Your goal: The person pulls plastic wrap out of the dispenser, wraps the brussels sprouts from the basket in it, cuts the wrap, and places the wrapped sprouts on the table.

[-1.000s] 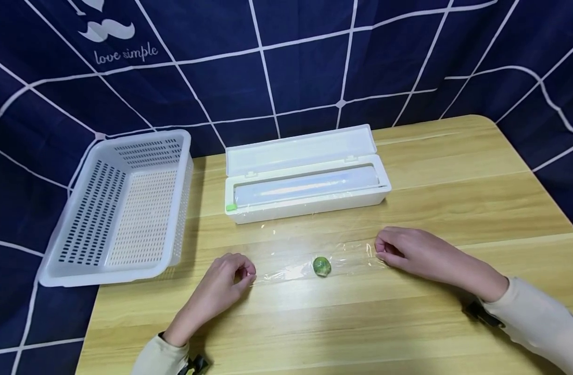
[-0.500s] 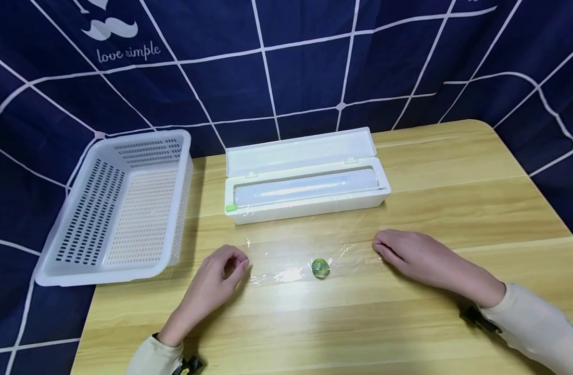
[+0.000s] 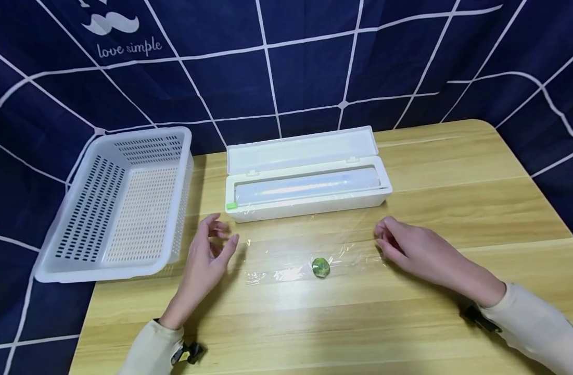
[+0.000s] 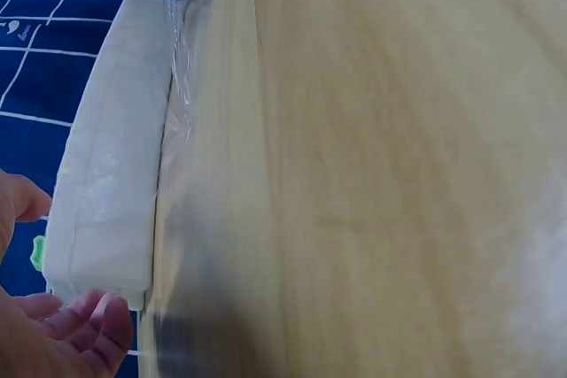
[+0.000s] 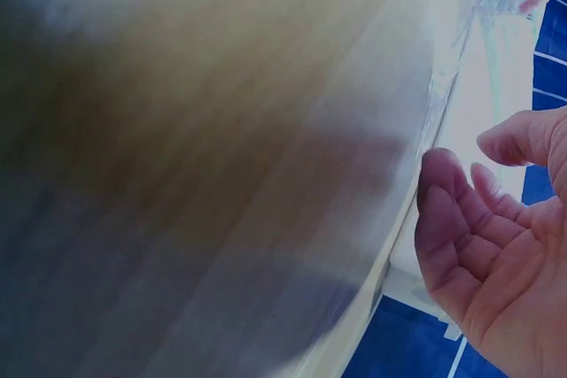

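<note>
A strip of clear plastic wrap (image 3: 286,250) lies on the table in front of a white wrap dispenser box (image 3: 309,205), whose lid stands open. A small round green vegetable or fruit (image 3: 321,267) sits within the wrap's area; whether it is under or on the film I cannot tell. Left of the wrap, my left hand (image 3: 206,260) hovers with thumb and fingers apart, holding nothing, near the box's left end. My right hand (image 3: 417,250) is beside the wrap's right edge. In the right wrist view its thumb (image 5: 518,137) is apart from loosely bent fingers, with nothing between them.
A white perforated basket (image 3: 174,219) stands at the table's left. Inside the dispenser lies a roll of film (image 3: 309,186), with a green slide cutter (image 3: 231,206) at the front left corner. A dark blue checked cloth (image 3: 309,62) hangs behind the table (image 3: 286,328).
My left hand has let go of the wrap's left edge and moved up and left, its fingers spreading. My right hand's thumb and fingers have parted at the right edge.
</note>
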Available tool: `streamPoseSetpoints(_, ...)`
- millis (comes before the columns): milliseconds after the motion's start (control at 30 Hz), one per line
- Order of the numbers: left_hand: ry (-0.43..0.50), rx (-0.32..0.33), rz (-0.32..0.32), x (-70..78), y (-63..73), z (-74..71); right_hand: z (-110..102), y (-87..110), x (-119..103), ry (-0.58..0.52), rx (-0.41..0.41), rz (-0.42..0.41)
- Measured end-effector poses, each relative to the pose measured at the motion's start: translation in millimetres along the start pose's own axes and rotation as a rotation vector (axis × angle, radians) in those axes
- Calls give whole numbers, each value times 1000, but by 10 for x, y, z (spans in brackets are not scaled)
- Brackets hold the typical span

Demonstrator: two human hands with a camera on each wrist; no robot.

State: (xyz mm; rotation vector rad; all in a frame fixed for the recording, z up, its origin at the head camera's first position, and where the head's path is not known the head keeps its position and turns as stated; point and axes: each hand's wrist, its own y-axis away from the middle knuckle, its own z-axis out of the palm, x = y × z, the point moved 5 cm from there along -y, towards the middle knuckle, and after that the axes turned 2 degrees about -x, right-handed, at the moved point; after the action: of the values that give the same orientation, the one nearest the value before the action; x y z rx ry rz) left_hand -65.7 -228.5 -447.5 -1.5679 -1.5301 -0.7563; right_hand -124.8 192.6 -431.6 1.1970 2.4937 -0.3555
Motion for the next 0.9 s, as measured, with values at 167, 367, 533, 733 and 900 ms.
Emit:
streamPoseSetpoints(167, 38, 22, -1, -40, -110, -11, -21, -9, -25, -1, 50, -48)
streamPoseSetpoints(367, 54, 15, 21, -42, -224, 7, -26, -12, -47, 3, 72, -69)
streamPoseSetpoints(533, 58, 17, 57, -36, -337, 13, -22, -14, -57, 0, 69, -65)
streamPoseSetpoints(733, 45, -3, 70, -33, -414, 22, -20, -15, -83, -14, 67, -72)
streamPoseSetpoints(900, 5, -33, 44, -23, -460, 47, -35, -31, -118, -33, 79, -90)
